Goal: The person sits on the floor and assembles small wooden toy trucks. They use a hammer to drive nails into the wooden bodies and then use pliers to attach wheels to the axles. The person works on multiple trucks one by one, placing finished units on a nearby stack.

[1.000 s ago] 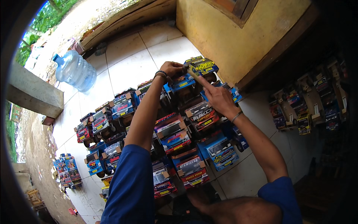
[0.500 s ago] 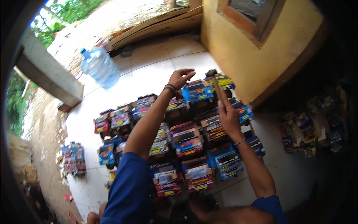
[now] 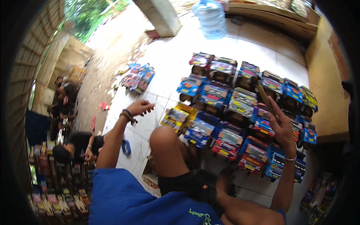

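My right hand (image 3: 283, 131) grips the wooden handle of a hammer (image 3: 265, 96), its dark head raised over the rows of toy trucks. These brightly printed trucks stand close together on the white tiles, among them a white-and-green toy truck (image 3: 242, 102), a yellow toy truck (image 3: 177, 117) and a blue toy truck (image 3: 201, 129). Out to the left, my left hand (image 3: 141, 107) hangs above the floor with its fingers curled together. Whatever is between those fingertips is too small to make out. The yellow truck is the nearest one to that hand.
A clear blue water jug (image 3: 210, 22) stands at the back near a pillar (image 3: 159, 17). Another group of printed toys (image 3: 138, 78) sits by the floor's left edge. A person in black (image 3: 82, 148) is at the left, beside more rows of toys (image 3: 60, 204). A blue sandal (image 3: 126, 147) lies nearby.
The view has swung left, bringing people and more toys into sight. My left hand has moved from above the far trucks to the left of the rows. My right hand keeps the hammer.
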The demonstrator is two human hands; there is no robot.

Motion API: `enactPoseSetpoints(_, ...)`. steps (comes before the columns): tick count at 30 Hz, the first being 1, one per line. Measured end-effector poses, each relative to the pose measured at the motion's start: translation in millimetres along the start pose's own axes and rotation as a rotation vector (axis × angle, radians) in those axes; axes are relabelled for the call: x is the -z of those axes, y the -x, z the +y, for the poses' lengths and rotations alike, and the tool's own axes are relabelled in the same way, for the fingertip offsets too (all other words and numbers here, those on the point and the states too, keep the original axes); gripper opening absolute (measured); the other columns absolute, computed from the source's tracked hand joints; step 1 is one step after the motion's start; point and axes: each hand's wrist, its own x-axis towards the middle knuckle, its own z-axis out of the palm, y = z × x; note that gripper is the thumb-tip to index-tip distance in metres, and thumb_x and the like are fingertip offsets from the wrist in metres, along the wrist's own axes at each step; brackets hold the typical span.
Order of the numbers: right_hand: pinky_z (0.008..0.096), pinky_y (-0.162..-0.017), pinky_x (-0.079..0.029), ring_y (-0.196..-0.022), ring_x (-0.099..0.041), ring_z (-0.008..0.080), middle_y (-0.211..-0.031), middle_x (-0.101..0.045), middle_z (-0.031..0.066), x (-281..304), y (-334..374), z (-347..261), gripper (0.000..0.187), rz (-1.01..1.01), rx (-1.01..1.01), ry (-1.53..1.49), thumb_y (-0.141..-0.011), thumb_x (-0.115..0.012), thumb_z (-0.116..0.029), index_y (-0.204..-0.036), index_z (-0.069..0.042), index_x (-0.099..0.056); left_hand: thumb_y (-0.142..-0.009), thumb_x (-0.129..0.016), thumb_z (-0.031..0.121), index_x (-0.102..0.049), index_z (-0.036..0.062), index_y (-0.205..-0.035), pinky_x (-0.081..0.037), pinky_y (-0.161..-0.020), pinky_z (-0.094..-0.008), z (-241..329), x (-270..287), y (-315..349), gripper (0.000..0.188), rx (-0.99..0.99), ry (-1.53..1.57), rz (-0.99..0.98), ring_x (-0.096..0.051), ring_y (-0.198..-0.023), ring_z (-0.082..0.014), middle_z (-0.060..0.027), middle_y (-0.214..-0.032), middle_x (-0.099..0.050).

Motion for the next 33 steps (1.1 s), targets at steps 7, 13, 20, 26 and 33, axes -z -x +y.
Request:
enactPoseSetpoints(7,0.0234,-0.059,-0.041,-0.067,-0.045,0.0052,-0.095,-0.065,0.0025,-34.3,16.6,-32.7,0.052,-0.112,0.021,0.126,-0.099,-0.059,-0.015,-0.150,-0.018,-0.047,-0.093,-0.066,0.040,-0.068,0.0036,-0.101,-0.058,-0.070,-0.0337,-217.7,-165.8,55.1,0.038,0.158,0.146,0.046,-0.069,-0.079,-0.0168,-0.0094,-0.091,-0.072)
enactPoseSetpoints(13,0.0224,-0.055,-0.038,-0.063,-0.042,0.0027,-0.092,-0.061,-0.0010,-61.1,37.5,-32.8,0.053,-0.155,0.040,0.034,-0.100,-0.057,-0.014,-0.151,-0.018,-0.044,-0.096,-0.051,0.031,-0.053,0.0071,-0.138,-0.051,-0.097,-0.0483,-203.1,-283.6,-2.6,0.048,0.339,-0.318,0.106,-0.059,-0.121,-0.0412,-0.0194,-0.136,-0.057)
enactPoseSetpoints(20,0.0191,-0.056,-0.039,-0.064,-0.043,0.0009,-0.101,-0.064,-0.0005,-63.5,70.9,-43.8,0.054,-0.171,-0.004,0.053,-0.101,-0.056,-0.010,-0.152,-0.019,-0.042,-0.100,-0.043,0.026,-0.040,0.0009,-0.146,-0.046,-0.102,-0.0590,-193.3,-337.6,-64.6,0.052,0.681,0.104,0.289,-0.046,-0.134,-0.0462,-0.0276,-0.149,-0.040)
enactPoseSetpoints(26,0.0195,-0.056,-0.040,-0.066,-0.044,0.0012,-0.091,-0.061,-0.0028,-60.1,77.5,-64.0,0.054,-0.173,0.000,0.027,-0.101,-0.057,-0.013,-0.152,-0.017,-0.042,-0.093,-0.059,0.021,-0.071,0.0058,-0.116,-0.055,-0.093,-0.0463,-203.3,-289.0,-41.7,0.030,0.379,-0.274,0.146,-0.066,-0.111,-0.0377,-0.0203,-0.123,-0.066)
enactPoseSetpoints(33,0.0205,-0.058,-0.042,-0.068,-0.045,0.0018,-0.100,-0.063,-0.0013,-68.5,74.4,-74.2,0.053,-0.175,0.008,0.113,-0.101,-0.056,-0.012,-0.152,-0.017,-0.042,-0.086,-0.077,0.018,-0.077,0.0075,-0.108,-0.061,-0.070,-0.0381,-211.1,-214.2,-22.9,0.024,0.206,-0.020,-0.284,-0.074,-0.088,-0.0222,-0.0105,-0.109,-0.074)
